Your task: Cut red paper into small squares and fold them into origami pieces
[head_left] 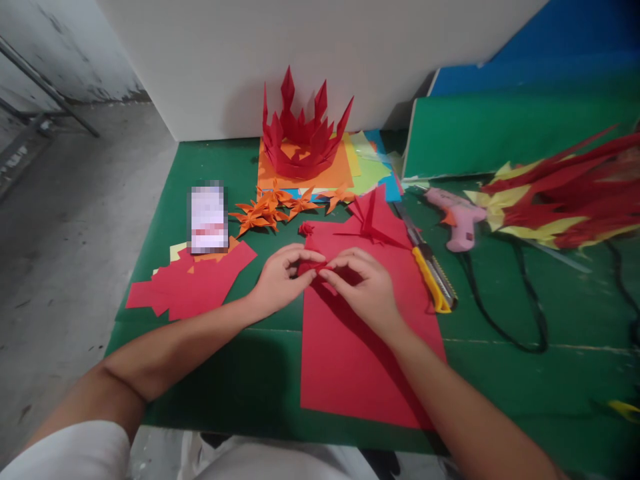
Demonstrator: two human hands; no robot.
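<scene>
Between the fingertips of both hands is a small piece of folded red paper [326,285], largely covered by the fingers. My left hand [285,277] pinches it from the left, thumb below and fingers above. From the right, my right hand [361,283] grips it between thumb and forefinger. Beneath them lies a big red paper sheet [367,373]. Just beyond the fingers sits a small red paper rose [307,229]. Farther up the sheet rests a folded red paper shape [377,220] with pointed ends.
A red paper crown [300,150] stands on coloured sheets [345,175] at the back. Orange paper flowers [263,212], a blurred phone [209,219] and red paper pieces [193,287] lie leftward. Rightward are a yellow cutter [433,280], a pink glue gun [457,217] and red-yellow streamers [560,193].
</scene>
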